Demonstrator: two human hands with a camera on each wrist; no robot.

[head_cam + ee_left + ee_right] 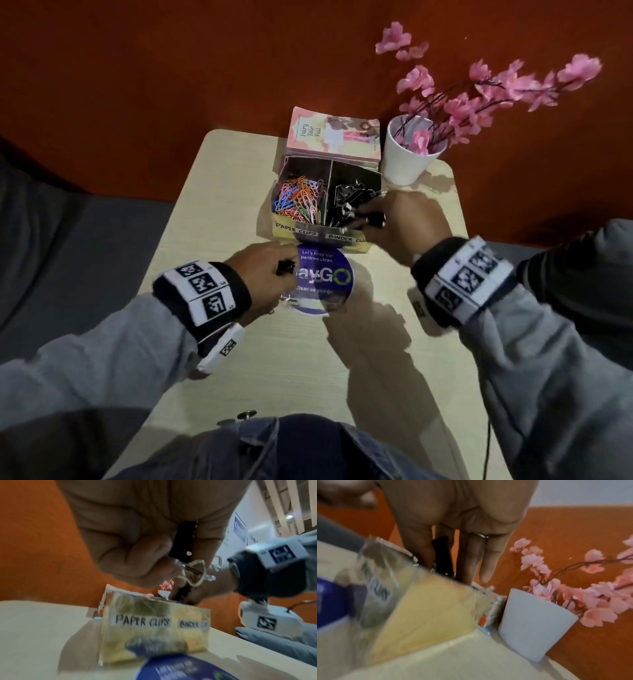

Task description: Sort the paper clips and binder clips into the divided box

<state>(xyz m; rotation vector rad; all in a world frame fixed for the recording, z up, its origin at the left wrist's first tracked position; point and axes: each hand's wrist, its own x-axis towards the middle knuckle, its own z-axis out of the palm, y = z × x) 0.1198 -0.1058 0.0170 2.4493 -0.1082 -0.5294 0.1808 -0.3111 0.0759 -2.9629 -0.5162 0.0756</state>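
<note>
Here, the left hand (265, 270) curled its grip around 1 black binder clip (182, 543) above the round purple sticker (323, 275) on the counter (212, 212). Just beyond stood the divided box (320, 231): coloured paper clips (299, 200) in its left compartment, black binder clips (346, 200) in its right. The right hand (399, 219) pinched another binder clip (371, 219) over the right compartment's near edge. Far right stood a white pot (409, 161) of pink flowers (479, 96).

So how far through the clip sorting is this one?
Nearly done, apparently. The divided box already holds coloured paper clips on its left side and binder clips on its right. In hand: the right hand holds a binder clip over the right compartment; the left hand grips another. No loose clips show on the table.
</note>
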